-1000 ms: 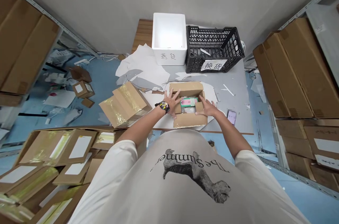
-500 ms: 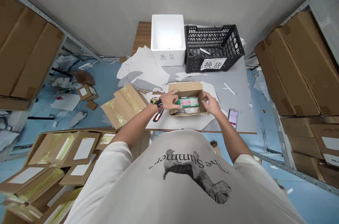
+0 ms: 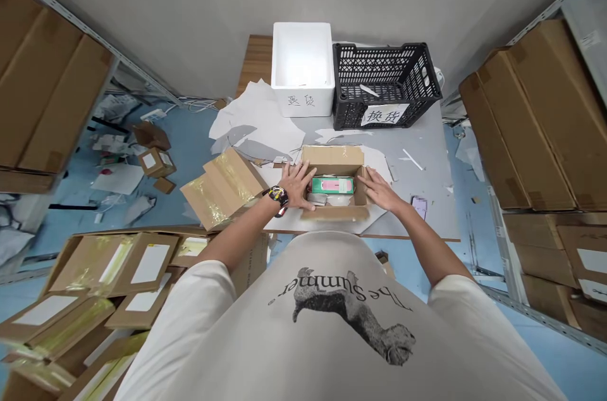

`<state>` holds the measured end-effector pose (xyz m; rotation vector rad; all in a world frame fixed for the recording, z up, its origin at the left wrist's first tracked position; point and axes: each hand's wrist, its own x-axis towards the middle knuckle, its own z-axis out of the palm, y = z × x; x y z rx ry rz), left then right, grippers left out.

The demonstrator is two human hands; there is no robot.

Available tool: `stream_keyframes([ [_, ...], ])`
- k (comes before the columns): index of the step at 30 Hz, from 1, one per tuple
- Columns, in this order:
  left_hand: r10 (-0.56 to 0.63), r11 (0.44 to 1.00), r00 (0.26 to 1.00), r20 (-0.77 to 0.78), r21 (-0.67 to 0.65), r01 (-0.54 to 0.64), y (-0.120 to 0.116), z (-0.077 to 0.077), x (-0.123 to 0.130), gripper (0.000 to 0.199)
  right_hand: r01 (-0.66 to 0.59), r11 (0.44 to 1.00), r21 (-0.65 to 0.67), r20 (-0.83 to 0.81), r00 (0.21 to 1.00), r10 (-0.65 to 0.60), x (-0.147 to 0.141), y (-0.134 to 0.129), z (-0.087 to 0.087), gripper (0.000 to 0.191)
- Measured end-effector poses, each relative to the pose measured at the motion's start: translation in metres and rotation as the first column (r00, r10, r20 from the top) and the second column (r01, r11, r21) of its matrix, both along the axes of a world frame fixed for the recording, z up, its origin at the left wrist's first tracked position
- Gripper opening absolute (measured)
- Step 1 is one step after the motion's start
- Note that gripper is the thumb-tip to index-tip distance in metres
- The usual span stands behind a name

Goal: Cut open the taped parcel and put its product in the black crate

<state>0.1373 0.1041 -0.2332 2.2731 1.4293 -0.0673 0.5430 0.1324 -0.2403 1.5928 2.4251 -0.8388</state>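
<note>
Over an open cardboard carton (image 3: 336,157) on a grey table (image 3: 417,179), both hands spread, palms down, pinching nothing. Left hand (image 3: 296,185), with a black-and-yellow wristwatch (image 3: 277,196) on its wrist, against the carton's left side, fingers fanned. Right hand (image 3: 379,193) at the carton's right flap, fingertips touching its edge. Between the two hands, held by neither, a pink-and-green box (image 3: 332,185) lying flat inside the carton, with white packing (image 3: 329,200) on its near side. Just beyond the right hand, a phone (image 3: 418,207) flat on the table. Farther off, a white foam box (image 3: 302,70) and a black plastic crate (image 3: 386,86) side by side.
</note>
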Motion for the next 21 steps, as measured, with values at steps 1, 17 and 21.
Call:
stream_keyframes([
  [1,-0.022,1.000,1.000,0.003,-0.012,0.022,-0.002,-0.003,-0.001,0.150,-0.010,1.000,0.014,-0.001,1.000,0.010,-0.002,-0.004,0.002,0.075],
  [17,0.024,0.999,0.956,0.293,0.031,-0.035,-0.009,-0.055,0.000,0.167,-0.225,0.973,-0.053,0.328,0.916,0.230,-0.170,0.017,-0.037,0.058],
  [21,0.041,0.997,0.941,0.337,0.052,-0.063,-0.013,-0.057,0.001,0.165,-0.229,0.972,-0.050,0.337,0.912,0.232,-0.185,0.020,-0.055,0.061],
])
